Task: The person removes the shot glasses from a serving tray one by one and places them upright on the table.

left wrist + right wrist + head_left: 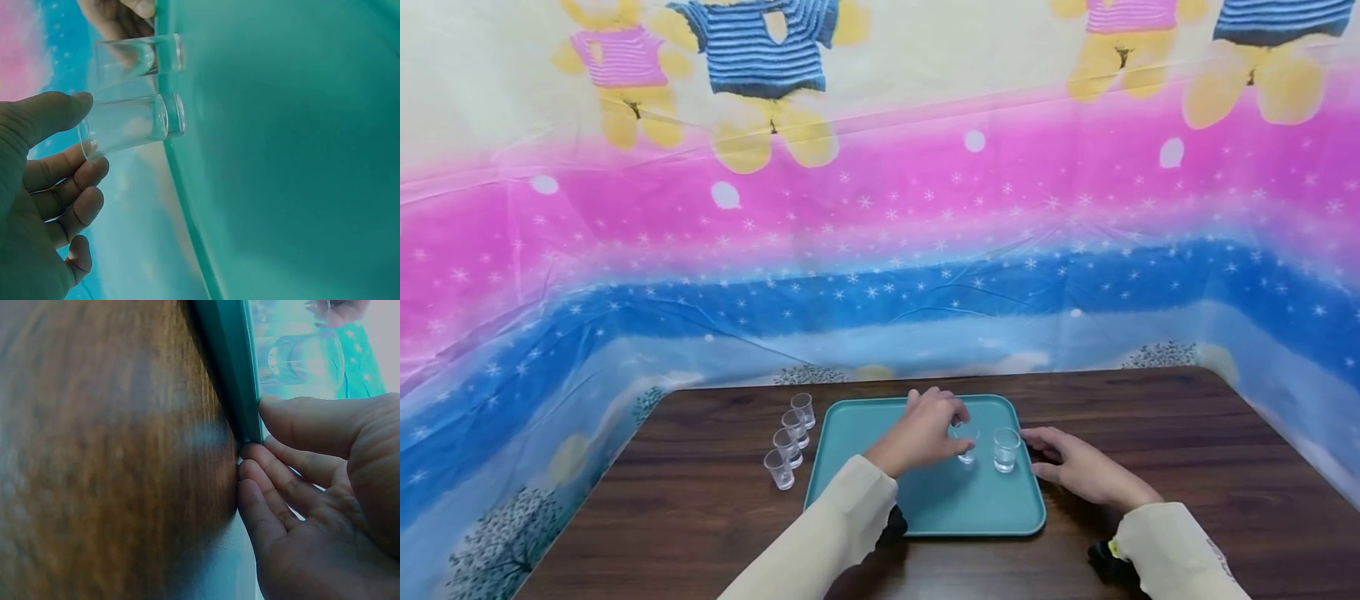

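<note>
My left hand (pixel 925 429) is over the right part of a teal tray (pixel 861 492), pinching a small clear shot glass (pixel 128 125) near its rim between thumb and fingers. The glass stands upright, its base at the tray surface; the left wrist view does not settle whether it touches. Beside it on the tray stands a second clear shot glass (pixel 1006 450). At the tray's right edge is my right hand (pixel 1086 467), its thumb and fingertips touching the rim (pixel 250 381) and side, with the fingers extended.
To the left of the tray, several clear shot glasses (pixel 779 469) stand in a slanting row on the dark wooden table (pixel 692 500). Behind the table hangs a printed cloth (pixel 880 292) in pink and blue.
</note>
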Demonstrator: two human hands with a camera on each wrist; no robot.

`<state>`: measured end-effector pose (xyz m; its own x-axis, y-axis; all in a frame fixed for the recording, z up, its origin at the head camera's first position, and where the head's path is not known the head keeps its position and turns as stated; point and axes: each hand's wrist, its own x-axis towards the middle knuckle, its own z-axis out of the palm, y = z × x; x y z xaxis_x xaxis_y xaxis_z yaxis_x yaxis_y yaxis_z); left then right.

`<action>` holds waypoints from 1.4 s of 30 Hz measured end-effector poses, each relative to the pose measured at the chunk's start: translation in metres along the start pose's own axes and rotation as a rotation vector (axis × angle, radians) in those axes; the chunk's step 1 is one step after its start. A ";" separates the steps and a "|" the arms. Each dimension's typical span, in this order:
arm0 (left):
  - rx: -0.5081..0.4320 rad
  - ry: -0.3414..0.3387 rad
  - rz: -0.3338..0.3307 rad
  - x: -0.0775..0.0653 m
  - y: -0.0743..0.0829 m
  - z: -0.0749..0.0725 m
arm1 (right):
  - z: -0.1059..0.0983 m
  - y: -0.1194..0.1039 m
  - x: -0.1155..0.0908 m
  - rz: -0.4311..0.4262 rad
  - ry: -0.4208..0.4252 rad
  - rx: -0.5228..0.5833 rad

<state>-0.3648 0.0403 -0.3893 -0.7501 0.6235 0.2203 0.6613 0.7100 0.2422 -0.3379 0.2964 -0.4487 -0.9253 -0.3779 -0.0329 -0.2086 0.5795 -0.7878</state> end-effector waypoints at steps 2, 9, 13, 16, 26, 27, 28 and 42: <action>-0.005 0.015 0.004 -0.004 -0.003 -0.005 | 0.000 -0.001 0.000 -0.004 -0.001 -0.008; -0.025 0.072 0.008 -0.025 -0.016 -0.024 | 0.001 0.000 0.000 -0.005 -0.006 -0.015; -0.047 0.108 0.017 -0.040 -0.026 -0.033 | 0.000 0.001 -0.001 -0.008 -0.012 -0.010; -0.071 0.141 0.025 -0.053 -0.036 -0.039 | 0.000 0.003 -0.001 -0.012 -0.016 -0.009; -0.059 0.207 -0.012 -0.095 -0.066 -0.063 | -0.001 0.004 0.000 -0.019 -0.017 -0.026; -0.053 0.215 -0.018 -0.100 -0.069 -0.066 | -0.001 0.004 0.001 -0.019 -0.017 -0.027; -0.052 0.223 -0.025 -0.105 -0.071 -0.067 | -0.001 0.003 0.001 -0.019 -0.018 -0.027; -0.048 0.282 -0.149 -0.167 -0.100 -0.071 | 0.000 0.000 0.000 -0.006 -0.017 -0.017</action>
<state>-0.3048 -0.1582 -0.3829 -0.8123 0.3933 0.4308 0.5485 0.7661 0.3349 -0.3378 0.2967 -0.4485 -0.9187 -0.3932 -0.0386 -0.2195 0.5892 -0.7776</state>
